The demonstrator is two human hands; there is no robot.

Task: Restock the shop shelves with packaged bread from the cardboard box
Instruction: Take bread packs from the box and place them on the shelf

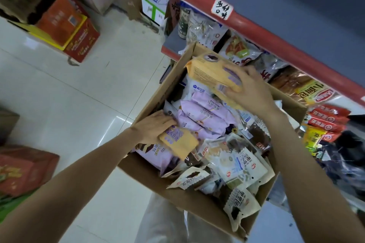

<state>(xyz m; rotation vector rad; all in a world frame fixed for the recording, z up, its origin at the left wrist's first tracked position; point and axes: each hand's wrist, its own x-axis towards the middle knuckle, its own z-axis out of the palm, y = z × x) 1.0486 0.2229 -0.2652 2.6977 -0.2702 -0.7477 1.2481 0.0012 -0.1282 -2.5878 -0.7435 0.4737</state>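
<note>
Head view: we see the open cardboard box (150,171), full of packaged bread, just beside the shop shelf (276,35). Our right hand (250,90) grips a yellow bread packet (211,73) lifted above the box's far end. Our left hand (152,126) curls round a smaller yellow packet (179,142) beside the purple packets (201,116).

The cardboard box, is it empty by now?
No, the cardboard box holds many bread packets, and both hands hold yellow packets from it.
</note>
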